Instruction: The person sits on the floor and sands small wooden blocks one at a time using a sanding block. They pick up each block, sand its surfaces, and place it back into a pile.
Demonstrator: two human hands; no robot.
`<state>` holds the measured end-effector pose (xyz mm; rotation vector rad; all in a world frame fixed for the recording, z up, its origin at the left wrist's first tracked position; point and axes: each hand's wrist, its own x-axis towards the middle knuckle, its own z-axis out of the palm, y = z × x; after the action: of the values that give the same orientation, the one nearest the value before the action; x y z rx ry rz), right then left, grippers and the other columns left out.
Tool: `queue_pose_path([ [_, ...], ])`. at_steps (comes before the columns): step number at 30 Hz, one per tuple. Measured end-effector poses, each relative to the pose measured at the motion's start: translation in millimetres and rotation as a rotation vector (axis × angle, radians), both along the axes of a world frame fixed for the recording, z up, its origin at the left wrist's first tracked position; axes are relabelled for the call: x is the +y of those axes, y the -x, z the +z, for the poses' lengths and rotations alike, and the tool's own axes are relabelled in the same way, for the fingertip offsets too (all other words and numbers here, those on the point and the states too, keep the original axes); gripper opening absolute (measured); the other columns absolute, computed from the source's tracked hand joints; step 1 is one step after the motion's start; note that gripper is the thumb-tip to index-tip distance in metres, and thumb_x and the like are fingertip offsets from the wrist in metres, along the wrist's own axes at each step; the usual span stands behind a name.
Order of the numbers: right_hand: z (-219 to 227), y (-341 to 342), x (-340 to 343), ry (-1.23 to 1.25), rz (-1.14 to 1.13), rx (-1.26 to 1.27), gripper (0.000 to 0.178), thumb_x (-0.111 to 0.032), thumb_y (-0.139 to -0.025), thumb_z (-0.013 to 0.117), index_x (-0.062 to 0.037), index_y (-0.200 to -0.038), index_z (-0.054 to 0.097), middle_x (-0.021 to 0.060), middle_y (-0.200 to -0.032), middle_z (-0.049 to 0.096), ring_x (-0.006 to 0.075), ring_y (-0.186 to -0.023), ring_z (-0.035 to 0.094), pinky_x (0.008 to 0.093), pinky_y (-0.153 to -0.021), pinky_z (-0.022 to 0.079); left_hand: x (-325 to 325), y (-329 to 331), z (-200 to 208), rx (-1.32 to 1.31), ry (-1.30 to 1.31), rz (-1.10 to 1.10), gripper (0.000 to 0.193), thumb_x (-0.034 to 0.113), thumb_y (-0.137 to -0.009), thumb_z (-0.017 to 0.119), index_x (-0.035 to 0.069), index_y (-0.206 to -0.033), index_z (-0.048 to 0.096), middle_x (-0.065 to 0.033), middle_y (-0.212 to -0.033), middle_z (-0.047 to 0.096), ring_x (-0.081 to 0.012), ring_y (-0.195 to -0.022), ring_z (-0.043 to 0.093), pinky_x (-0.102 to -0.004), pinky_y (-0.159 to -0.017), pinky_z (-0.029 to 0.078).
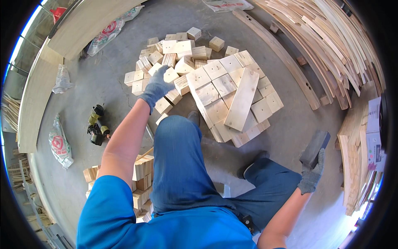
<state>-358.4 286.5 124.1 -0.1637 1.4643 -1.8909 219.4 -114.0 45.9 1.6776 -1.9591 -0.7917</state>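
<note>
My left hand (156,88), in a grey glove, reaches over the near left side of a loose heap of wooden blocks (183,49). Its fingers are stretched out with the thumb apart, close to a pale block (171,75); whether they touch it I cannot tell. Out to the right, my gloved right hand (311,177) grips a dark grey rectangular block (315,148), whose exact kind does not show. Between the hands, wooden blocks stand packed in rows as a squarish stack (216,111). A short flat board (243,99) lies slantwise on top of it.
A green-and-black power tool (96,124) lies on the floor at left, near a white plastic bag (60,143). More blocks (142,182) are piled beside my left leg. Long wood strips (319,37) and a thick plank (282,62) lie at right.
</note>
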Motion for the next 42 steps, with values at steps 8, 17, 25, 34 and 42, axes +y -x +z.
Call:
queue_pose_path([
  [8, -1.7, -17.8, -20.1, -0.2, -0.138, 0.157, 0.054, -0.032, -0.103, 0.075, 0.0013, -0.143, 0.063, 0.0182, -0.139, 0.065, 0.033, -0.117, 0.07, 0.0465, -0.093, 0.063, -23.8, 27.8, -82.5, -0.348, -0.241, -0.044, 0.121, 0.032, -0.065, 0.096, 0.005, -0.166, 0.037, -0.0273, -0.16, 0.05, -0.0424, -0.146, 0.053, -0.0441, -0.122, 0.046],
  [17, -2.2, -28.8, -44.7, -0.236, -0.08, 0.142, 0.056, -0.032, -0.103, 0.073, 0.0013, -0.147, 0.061, 0.0209, -0.138, 0.068, 0.0355, -0.119, 0.071, 0.045, -0.095, 0.064, -77.4, 40.0, -152.7, -0.545, -0.302, -0.098, 0.122, 0.032, -0.069, 0.098, 0.01, -0.169, 0.032, -0.0262, -0.164, 0.045, -0.0423, -0.148, 0.051, -0.0462, -0.123, 0.046],
  [25, -2.9, -29.4, -42.6, -0.318, -0.078, 0.166, 0.057, -0.033, -0.104, 0.072, 0.0017, -0.148, 0.059, 0.0204, -0.135, 0.07, 0.0338, -0.113, 0.074, 0.042, -0.094, 0.064, -82.3, 40.6, -180.8, -0.61, -0.202, -0.044, 0.103, 0.037, -0.08, 0.088, 0.011, -0.165, 0.036, -0.0259, -0.152, 0.055, -0.0428, -0.137, 0.059, -0.0505, -0.115, 0.051],
  [34, 9.9, -43.0, -52.1, -0.267, 0.037, 0.2, 0.063, -0.024, -0.102, 0.07, 0.0058, -0.154, 0.051, 0.0183, -0.136, 0.067, 0.0288, -0.117, 0.071, 0.041, -0.096, 0.062, -63.3, 39.3, -140.0, -0.633, -0.179, 0.019, 0.091, 0.031, -0.068, 0.097, -0.001, -0.144, 0.058, -0.0297, -0.135, 0.067, -0.0434, -0.126, 0.067, -0.0468, -0.11, 0.055],
  [42, 23.6, -46.8, -46.5, -0.127, 0.039, 0.109, 0.054, -0.019, -0.1, 0.074, 0.0041, -0.146, 0.058, 0.0162, -0.123, 0.072, 0.0264, -0.102, 0.074, 0.041, -0.089, 0.064, -20.3, 12.2, -58.0, -0.497, -0.064, 0.087, 0.096, 0.036, -0.067, 0.095, -0.005, -0.146, 0.058, -0.0303, -0.135, 0.068, -0.0421, -0.124, 0.069, -0.0458, -0.108, 0.055],
])
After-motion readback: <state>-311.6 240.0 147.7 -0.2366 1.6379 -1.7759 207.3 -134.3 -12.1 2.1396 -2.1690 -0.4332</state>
